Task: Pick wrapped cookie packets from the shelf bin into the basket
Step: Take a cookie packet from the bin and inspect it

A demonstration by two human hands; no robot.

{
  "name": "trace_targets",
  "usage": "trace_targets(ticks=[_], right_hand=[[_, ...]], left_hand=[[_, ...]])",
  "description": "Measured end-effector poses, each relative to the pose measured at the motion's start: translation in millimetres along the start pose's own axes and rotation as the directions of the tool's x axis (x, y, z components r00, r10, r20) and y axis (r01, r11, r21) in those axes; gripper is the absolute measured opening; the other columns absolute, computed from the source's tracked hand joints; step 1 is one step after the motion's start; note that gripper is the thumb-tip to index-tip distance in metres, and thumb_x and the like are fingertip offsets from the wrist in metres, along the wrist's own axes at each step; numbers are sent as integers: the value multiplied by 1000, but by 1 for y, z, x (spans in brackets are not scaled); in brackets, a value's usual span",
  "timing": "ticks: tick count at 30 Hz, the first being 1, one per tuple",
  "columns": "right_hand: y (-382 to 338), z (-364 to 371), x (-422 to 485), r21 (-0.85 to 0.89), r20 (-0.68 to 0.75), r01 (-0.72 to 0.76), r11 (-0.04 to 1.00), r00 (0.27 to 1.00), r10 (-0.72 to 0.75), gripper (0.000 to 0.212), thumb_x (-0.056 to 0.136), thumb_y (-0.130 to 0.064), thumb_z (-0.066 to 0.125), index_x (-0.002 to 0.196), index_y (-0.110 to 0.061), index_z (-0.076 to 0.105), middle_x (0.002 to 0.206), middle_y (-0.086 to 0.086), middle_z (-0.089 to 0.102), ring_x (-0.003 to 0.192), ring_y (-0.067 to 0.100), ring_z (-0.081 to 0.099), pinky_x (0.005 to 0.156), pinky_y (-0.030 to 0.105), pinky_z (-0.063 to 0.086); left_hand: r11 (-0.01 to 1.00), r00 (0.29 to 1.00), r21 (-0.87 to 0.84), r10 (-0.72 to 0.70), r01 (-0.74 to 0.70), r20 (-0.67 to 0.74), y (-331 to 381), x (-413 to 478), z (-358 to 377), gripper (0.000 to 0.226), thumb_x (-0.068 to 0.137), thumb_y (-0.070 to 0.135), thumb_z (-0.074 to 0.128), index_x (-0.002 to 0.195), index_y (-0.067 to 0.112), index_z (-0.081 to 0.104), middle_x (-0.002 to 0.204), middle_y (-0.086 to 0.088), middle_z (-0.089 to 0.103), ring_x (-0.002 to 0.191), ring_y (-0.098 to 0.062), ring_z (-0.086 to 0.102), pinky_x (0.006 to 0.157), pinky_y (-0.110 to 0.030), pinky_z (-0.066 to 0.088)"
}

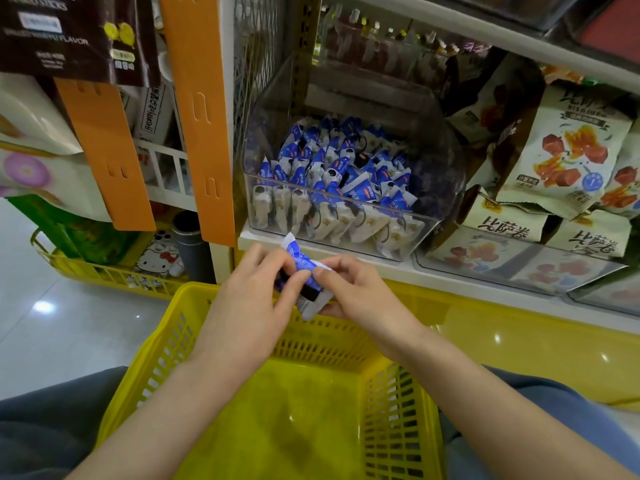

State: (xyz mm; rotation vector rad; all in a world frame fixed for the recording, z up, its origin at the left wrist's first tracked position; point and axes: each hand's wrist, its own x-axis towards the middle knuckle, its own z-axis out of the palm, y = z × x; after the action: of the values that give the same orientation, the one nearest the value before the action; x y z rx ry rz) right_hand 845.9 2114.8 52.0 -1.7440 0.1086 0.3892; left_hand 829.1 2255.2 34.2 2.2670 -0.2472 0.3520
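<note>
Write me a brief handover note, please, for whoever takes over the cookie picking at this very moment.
Hands: left hand and right hand both pinch the held cookie packets, blue and white; how many is unclear.
Where: they are over the far rim of the yellow basket. The binned cookie packets lie piled in the clear shelf bin.
Done: one grab is out of the bin; the visible basket floor shows no packets.
Left: drop these in, then pick more.

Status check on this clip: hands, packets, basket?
Left hand and right hand both grip cookie packets over the basket rim. Shelf bin well stocked. Path clear.
</note>
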Motion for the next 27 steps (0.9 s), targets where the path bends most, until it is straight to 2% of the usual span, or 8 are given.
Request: trace_targets(ticks=[3,7,10,13,16,19,25,27], right_hand=[[6,6,0,-29,-33,23,999,999,-24,9,90,-11,55,91,-19,52,98,5,61,82,12,58,75,27,47],[8,6,0,12,-11,34,999,999,-34,27,84,4,56,103,-12,46,82,-3,56,52,-6,51,54,11,38],[9,10,-1,51,52,42,998,998,-45,44,83,12,54,121,-5,41,99,-2,54,68,-2,56,54,8,44],[5,15,-4,47,71,70,996,995,-73,35,90,-3,54,123,-5,44,107,0,57,76,2,60,67,15,51],[7,16,-2,-97,-10,139,986,990,-141,26,93,-11,53,117,-2,52,112,13,64,96,24,64,88,42,52],[11,19,-2,-229,-34,176,957,981,-189,25,92,-14,53,113,-1,53,106,24,64,99,45,57,86,60,44],[13,20,-1,-266,-50,233,935,966,-254,21,92,-15,54,111,-5,54,105,12,66,96,30,63,87,52,48],[14,19,0,-250,-69,234,940,964,-258,21,92,-14,54,111,-4,53,108,12,65,99,29,62,89,52,47]], left_hand=[[993,998,-101,-59,55,-38,-6,3,5,8,85,24,61,82,22,54,88,9,43,78,-3,54,68,-15,46],[980,994,-177,-102,93,-47,-10,5,9,27,85,5,60,94,26,46,94,15,46,86,4,54,71,-10,49],[973,991,-200,-127,119,-29,-12,4,11,35,86,3,57,103,29,42,103,12,54,89,5,54,70,-1,43],[987,999,-154,-51,50,2,-13,0,12,29,90,6,52,111,25,50,105,13,55,92,3,54,77,1,40],[996,999,-85,-10,7,-40,-13,0,10,22,90,12,54,110,20,57,97,14,55,85,1,55,75,-1,41],[999,997,-42,7,-10,-75,-16,4,7,17,88,9,58,103,14,62,88,8,59,76,1,56,70,-2,41],[998,996,-56,8,-13,-89,-16,4,5,20,89,5,55,106,14,62,89,9,58,77,3,55,70,1,37],[998,997,-68,-16,11,-73,-15,3,7,22,89,9,54,109,16,60,96,9,58,80,1,55,73,-4,41]])
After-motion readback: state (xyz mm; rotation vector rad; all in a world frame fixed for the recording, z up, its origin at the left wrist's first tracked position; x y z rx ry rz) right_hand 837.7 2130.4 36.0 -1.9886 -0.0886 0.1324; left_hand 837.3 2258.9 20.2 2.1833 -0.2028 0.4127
